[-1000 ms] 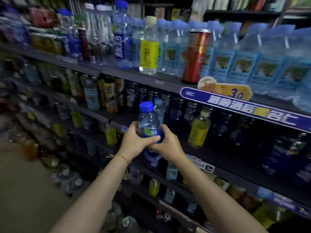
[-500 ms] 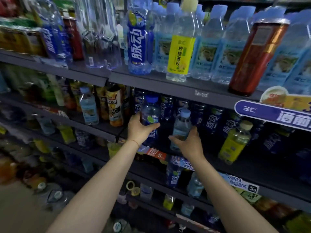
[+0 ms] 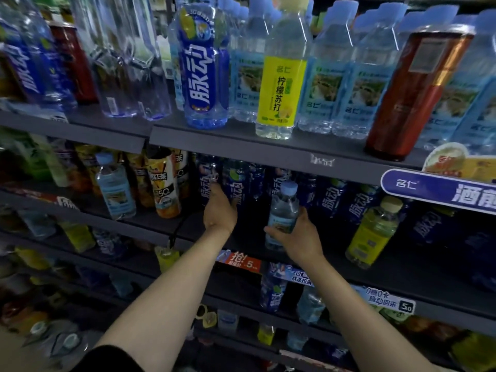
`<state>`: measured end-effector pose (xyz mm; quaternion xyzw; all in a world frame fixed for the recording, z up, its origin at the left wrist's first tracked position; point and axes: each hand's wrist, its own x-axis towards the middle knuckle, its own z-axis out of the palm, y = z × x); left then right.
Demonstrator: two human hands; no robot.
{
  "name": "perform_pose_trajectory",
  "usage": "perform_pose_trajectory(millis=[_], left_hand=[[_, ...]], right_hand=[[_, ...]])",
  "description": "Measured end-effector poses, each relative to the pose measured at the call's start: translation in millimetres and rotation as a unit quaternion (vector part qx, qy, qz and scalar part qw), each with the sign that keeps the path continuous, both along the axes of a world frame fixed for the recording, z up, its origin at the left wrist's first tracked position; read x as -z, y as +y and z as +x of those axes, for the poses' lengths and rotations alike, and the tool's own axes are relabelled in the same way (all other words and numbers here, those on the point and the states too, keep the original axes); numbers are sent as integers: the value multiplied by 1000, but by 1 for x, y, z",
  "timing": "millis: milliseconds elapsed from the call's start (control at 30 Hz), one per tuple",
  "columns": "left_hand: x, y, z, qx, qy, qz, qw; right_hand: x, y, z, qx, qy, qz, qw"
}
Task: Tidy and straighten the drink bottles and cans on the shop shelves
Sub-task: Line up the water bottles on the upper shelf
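On the second shelf (image 3: 295, 159), my left hand (image 3: 218, 210) reaches deep in and is wrapped around a dark blue drink bottle (image 3: 236, 183) standing in a row of the same bottles (image 3: 330, 200). My right hand (image 3: 298, 237) grips a small clear water bottle with a pale blue cap (image 3: 283, 208) near the shelf's front, upright. A yellow-labelled bottle (image 3: 375, 232) stands alone to the right of it.
The top shelf carries a tall blue bottle (image 3: 201, 68), a yellow lemon soda bottle (image 3: 281, 76), pale blue water bottles (image 3: 359, 81) and a leaning red can (image 3: 418, 92). A tea carton (image 3: 163, 183) and a water bottle (image 3: 115, 186) stand left. Price tags (image 3: 295, 272) line the shelf edges.
My left hand pushed the dark blue bottle back into its row on the shelf. My right hand, open before, closed around the small water bottle. The view moved closer.
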<state>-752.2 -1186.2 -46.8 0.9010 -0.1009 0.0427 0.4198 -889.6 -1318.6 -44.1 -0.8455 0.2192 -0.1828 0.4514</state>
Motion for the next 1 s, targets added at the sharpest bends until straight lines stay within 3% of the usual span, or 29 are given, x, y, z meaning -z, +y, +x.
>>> perform_pose_trajectory(millis=[167,333,567,833,1000], left_hand=[[0,10,-6,22,45,-63,997],[-11,11,-37,76,17,-64,995],[-49,2,-121,158,135,-311,927],[-102,-31,-216,264,9,-357,896],[-156,-82,-276,300,-80,-375,873]], right_hand=[[-3,-3,-2,-8,9,17,1000],[-22,-7,-14,-26,5,31,999],[-63,-4,-67,-90,-34,73,993],[-121,-54,-157,-241,-9,31,970],[-166,-99,-216,-224,-148,38,963]])
